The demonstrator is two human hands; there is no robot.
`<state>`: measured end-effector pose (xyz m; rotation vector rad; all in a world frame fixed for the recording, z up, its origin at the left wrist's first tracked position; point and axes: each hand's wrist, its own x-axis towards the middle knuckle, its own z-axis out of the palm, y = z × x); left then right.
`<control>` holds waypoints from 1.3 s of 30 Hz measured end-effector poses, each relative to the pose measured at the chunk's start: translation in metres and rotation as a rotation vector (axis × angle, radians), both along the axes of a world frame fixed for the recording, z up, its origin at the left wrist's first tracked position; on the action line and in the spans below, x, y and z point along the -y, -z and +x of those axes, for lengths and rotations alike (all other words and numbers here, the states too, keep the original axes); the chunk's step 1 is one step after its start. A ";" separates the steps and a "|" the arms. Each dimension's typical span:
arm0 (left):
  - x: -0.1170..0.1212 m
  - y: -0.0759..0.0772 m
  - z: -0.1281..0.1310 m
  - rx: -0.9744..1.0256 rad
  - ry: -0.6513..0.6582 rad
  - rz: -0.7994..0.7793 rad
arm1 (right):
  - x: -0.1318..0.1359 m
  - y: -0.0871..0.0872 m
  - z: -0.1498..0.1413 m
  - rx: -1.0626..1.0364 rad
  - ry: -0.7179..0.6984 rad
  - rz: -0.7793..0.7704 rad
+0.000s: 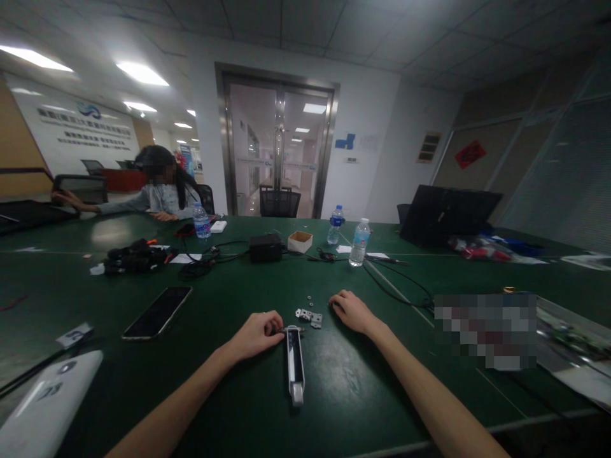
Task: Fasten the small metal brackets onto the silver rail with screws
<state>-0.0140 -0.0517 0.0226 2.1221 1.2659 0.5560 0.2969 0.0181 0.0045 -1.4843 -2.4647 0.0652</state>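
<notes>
In the middle foreground a long, narrow metal piece with a hollow channel (pixel 289 366) lies on the green table. My left hand (pixel 258 334) is beside its far end. Thumb and fingers there pinch a thin metal rod (pixel 289 329) that crosses this end; its left part is hidden by the fingers. Small metal brackets (pixel 316 320) lie just beyond, with two tiny nut-like rings (pixel 311 304) past them. My right hand (pixel 352 310) rests on the table right of the rings. Its fingers curl together at a small dark thing, too little to make out.
A phone (pixel 158 312) and a white device (pixel 50 407) lie to the left. Further back are a black box (pixel 266 248), a small open carton (pixel 300 242), cables and water bottles (pixel 359 243). A laptop (pixel 449 215) stands at right. Across the table sits a person (pixel 162 191).
</notes>
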 end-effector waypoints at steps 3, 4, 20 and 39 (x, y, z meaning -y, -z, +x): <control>0.000 0.001 -0.001 0.014 0.010 0.007 | 0.000 0.000 0.000 -0.002 0.002 0.004; -0.001 0.002 -0.001 0.013 0.011 0.008 | 0.000 0.000 0.000 -0.002 0.004 0.004; 0.000 0.002 0.001 0.004 0.011 0.053 | 0.002 -0.002 -0.002 -0.001 0.011 -0.009; 0.003 -0.005 0.002 -0.016 0.011 0.039 | 0.010 -0.005 -0.014 -0.079 -0.025 -0.005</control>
